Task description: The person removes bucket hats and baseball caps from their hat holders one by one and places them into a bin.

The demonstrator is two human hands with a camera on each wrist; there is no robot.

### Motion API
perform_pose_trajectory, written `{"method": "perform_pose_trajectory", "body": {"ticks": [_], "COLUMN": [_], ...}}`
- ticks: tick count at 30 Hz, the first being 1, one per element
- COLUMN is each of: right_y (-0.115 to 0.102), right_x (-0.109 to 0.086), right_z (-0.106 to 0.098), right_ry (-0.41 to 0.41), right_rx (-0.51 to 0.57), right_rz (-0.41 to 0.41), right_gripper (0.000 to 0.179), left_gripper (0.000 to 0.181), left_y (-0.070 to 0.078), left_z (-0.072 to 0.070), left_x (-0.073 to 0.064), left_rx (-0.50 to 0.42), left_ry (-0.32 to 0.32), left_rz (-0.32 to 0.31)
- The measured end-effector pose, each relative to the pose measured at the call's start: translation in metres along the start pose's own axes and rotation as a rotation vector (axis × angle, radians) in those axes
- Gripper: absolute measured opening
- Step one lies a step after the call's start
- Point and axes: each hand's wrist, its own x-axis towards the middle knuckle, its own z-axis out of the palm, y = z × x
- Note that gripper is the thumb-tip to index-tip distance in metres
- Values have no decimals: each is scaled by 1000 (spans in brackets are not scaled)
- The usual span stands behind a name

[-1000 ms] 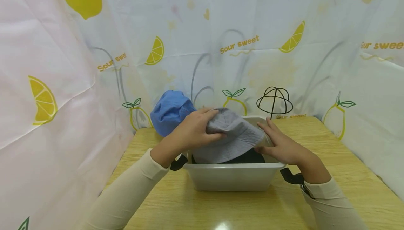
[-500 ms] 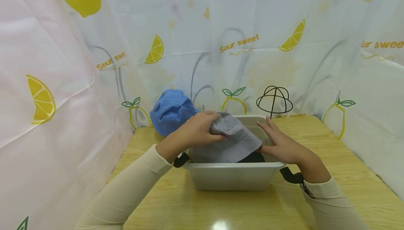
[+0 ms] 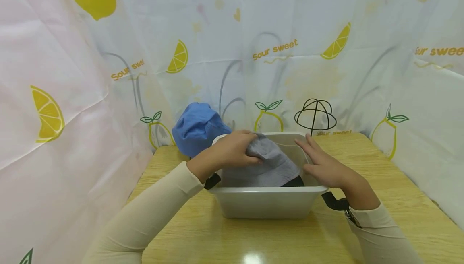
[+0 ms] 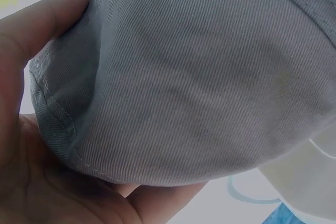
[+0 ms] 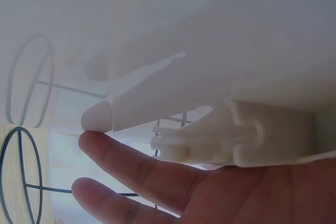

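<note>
In the head view my left hand (image 3: 235,150) grips the crown of a grey bucket hat (image 3: 270,163), thumb on the near side. The hat is tilted down inside a white plastic bin (image 3: 268,203). Its ribbed cloth (image 4: 199,82) fills most of the left wrist view, between thumb and fingers. A black piece (image 3: 295,182) shows under the hat's brim; the rest of it is hidden. My right hand (image 3: 324,167) rests at the bin's right rim, its fingers straight. The right wrist view shows those fingers along the bin's glossy side, beside a white plastic latch (image 5: 278,135).
A blue hat (image 3: 199,127) stands behind the bin on the left. At the back right is a black wire hat stand (image 3: 314,115). The wooden table (image 3: 195,236) meets a lemon-print curtain (image 3: 217,26) behind and at both sides.
My left hand has lowered the grey hat deeper into the bin and shifted slightly right. The right hand has stayed at the rim, and less of the black piece shows.
</note>
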Motion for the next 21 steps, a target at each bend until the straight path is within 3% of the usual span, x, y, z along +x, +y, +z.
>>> {"method": "perform_pose_trajectory", "body": {"ticks": [11, 21], "right_y": [0, 1], "right_x": [-1, 0], "right_z": [-1, 0], "right_ry": [-1, 8], "right_rx": [2, -26], "right_rz": [10, 10], "right_gripper": [78, 78], "left_gripper": [56, 69], "left_y": [7, 1], "left_z": [7, 3], "left_x": [15, 30], "left_rx": [73, 42], "left_ry": [-68, -202], "left_rz": [46, 147]}}
